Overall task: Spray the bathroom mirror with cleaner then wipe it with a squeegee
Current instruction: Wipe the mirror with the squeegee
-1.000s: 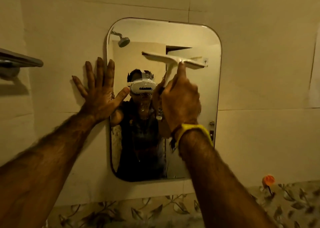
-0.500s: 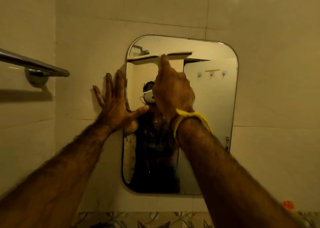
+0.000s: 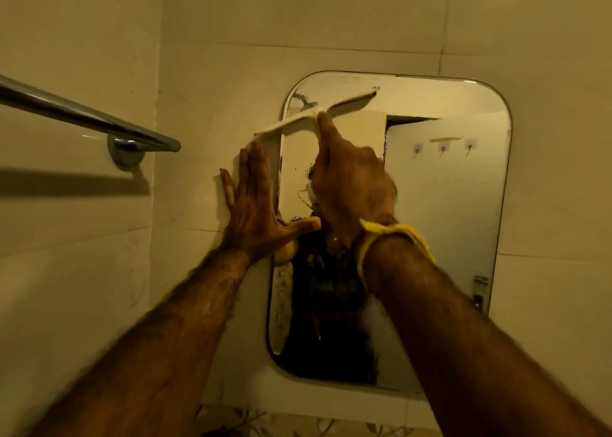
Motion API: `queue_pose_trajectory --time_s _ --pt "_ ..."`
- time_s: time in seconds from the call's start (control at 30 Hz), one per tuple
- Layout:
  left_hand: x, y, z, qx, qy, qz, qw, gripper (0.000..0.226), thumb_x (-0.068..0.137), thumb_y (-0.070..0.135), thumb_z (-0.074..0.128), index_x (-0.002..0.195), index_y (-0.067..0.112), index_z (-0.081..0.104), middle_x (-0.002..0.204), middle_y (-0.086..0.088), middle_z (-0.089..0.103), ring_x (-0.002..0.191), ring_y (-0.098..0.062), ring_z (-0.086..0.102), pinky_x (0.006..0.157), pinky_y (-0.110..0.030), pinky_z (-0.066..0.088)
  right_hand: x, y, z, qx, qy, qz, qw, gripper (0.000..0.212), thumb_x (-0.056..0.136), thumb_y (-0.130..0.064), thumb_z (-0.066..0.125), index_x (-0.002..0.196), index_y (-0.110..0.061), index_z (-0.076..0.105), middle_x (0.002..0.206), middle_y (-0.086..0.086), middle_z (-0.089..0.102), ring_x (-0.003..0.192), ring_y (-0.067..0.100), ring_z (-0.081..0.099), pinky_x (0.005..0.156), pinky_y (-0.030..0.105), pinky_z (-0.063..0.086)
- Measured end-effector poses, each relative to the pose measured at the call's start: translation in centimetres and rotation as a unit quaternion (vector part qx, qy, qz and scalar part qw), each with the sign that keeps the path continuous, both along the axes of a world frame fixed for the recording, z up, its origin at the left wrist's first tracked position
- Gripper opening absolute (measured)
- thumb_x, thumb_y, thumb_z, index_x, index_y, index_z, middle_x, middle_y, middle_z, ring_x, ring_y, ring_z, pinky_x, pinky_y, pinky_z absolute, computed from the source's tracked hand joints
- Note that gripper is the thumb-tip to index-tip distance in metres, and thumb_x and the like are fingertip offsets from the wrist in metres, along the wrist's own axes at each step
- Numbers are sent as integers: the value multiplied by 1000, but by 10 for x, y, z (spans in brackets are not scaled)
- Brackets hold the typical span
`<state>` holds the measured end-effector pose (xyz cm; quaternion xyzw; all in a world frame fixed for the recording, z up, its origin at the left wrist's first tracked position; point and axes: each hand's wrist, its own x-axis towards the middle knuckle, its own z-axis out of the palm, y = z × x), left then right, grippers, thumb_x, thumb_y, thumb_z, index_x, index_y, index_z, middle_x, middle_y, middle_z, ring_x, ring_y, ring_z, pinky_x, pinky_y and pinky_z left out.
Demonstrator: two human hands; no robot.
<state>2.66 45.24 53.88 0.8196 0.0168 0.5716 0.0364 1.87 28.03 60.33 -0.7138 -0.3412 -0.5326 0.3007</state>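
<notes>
A: Two hands are up by the mirror [image 3: 447,204]. What is each one doing?

B: The right hand [image 3: 351,184] is wrapped tight around the handle of the white squeegee [image 3: 314,113], with one finger pointing up along it. A yellow band [image 3: 394,237] sits on that wrist.

A: Where is the squeegee?

B: At about 11 o'clock on the mirror, near the top left corner. It is tilted, with the right end higher. The left end sticks out past the mirror's edge over the wall tile [image 3: 215,72].

A: And the left hand [image 3: 255,208]?

B: It lies flat on the tile at 9 o'clock from the mirror, fingers stretched out and holding nothing. Its thumb reaches over the mirror's edge.

A: What else is there?

B: A shiny towel bar [image 3: 82,115] on the wall, far over at 9 o'clock.
</notes>
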Motion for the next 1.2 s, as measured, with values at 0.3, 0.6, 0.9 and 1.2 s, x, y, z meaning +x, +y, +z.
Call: queue_pose_trajectory --time_s 0.3,0.6,0.9,1.2 --pt "1 8 -1 1 17 -9 1000 143 63 94 52 158 16 -19 167 -6 -21 153 -22 -25 118 -62 -19 8 -44 -86 -18 21 -3 1000 53 104 -30 38 154 -33 21 72 2 57 51 10 44 46 22 41" --pt "10 10 -10 43 -2 104 994 105 84 84 33 161 24 -6 169 -8 -15 155 -27 -16 118 -64 -15 7 -52 -60 27 47 -3 999 53 103 -25 41 153 -29 24 64 -5 49 46 5 43 41 21 42" --pt "29 10 -32 59 -94 171 979 99 84 88 30 162 31 8 170 -8 1 157 -30 -2 118 -63 -13 25 -65 -14 121 51 -27 991 52 100 -27 40 151 -32 29 69 -1 58 58 17 59 51 32 55" --pt "27 14 -33 70 -114 143 981 92 87 85 28 161 33 13 169 -11 9 156 -35 5 117 -71 1 13 -80 -96 93 64 -38 993 56 99 -38 29 153 -26 24 59 -4 53 46 10 52 44 30 54"
